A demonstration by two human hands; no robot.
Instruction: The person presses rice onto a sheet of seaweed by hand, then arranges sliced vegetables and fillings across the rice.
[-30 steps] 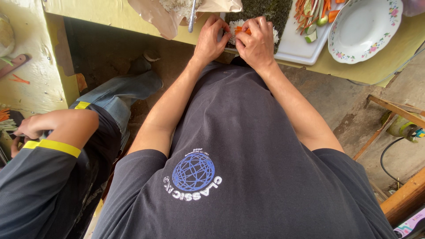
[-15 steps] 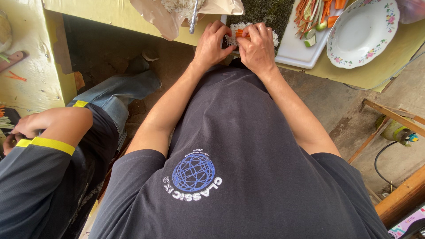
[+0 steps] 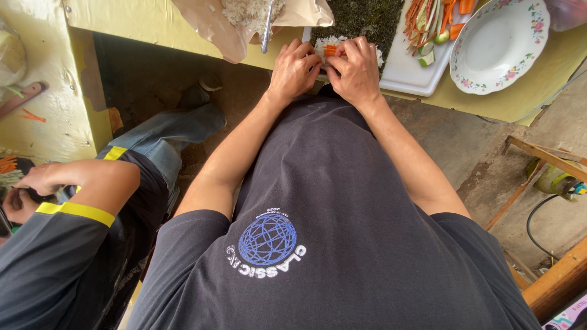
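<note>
A round blue globe print [image 3: 267, 238] with white lettering under it is showing on the dark shirt. At the bottom right corner, a pink and white printed package [image 3: 570, 318] is lying, mostly cut off.

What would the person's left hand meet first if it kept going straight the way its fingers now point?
The left hand points up the picture, fingertips at the rice and carrot strips. Straight on, it would probably meet the dark seaweed sheet first, though depth is hard to judge.
</note>
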